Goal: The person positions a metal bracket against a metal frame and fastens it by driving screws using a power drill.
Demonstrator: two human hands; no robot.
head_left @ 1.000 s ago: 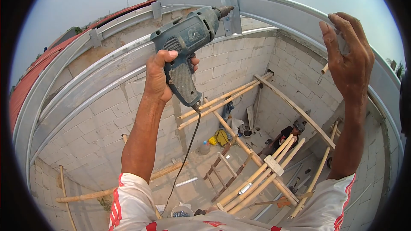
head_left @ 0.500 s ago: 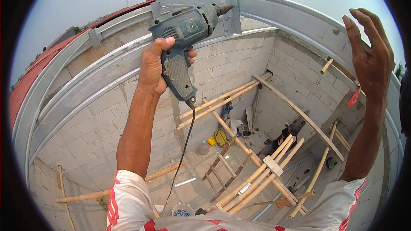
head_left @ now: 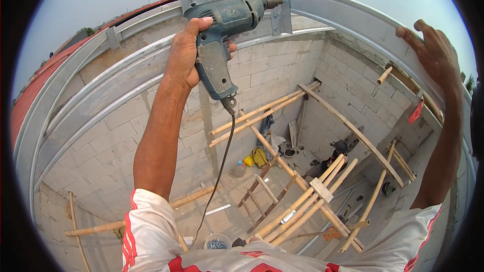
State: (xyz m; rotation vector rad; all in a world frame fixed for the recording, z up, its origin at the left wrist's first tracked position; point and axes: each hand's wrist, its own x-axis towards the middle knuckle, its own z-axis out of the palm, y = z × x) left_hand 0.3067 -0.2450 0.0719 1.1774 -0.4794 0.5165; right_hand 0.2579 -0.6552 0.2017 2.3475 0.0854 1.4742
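My left hand (head_left: 189,53) is wrapped round the grip of a dark green corded power drill (head_left: 217,22), its thumb along the upper body. The drill's tip points right, at the upper part of a metal bracket (head_left: 283,17) with screw heads in it. Whether the tip touches the bracket I cannot tell. That bracket stands on a long galvanised steel beam (head_left: 348,17). Over at the right, my right hand (head_left: 436,53) is raised by the same beam, fingers bent and apart, nothing seen in it. Contact with the beam is unclear.
Below lie bamboo poles (head_left: 297,211) tied as scaffolding, a wooden plank (head_left: 353,133) and a ladder (head_left: 262,194). A bucket of screws (head_left: 218,242) is near my body, beside the drill's hanging cord (head_left: 224,166). A person (head_left: 333,158) is down on the floor. Block walls surround the room.
The drill has moved slightly right and up, its tip now close to the bracket's upper part. My right hand has come down a little toward the beam, with its fingers more bent.
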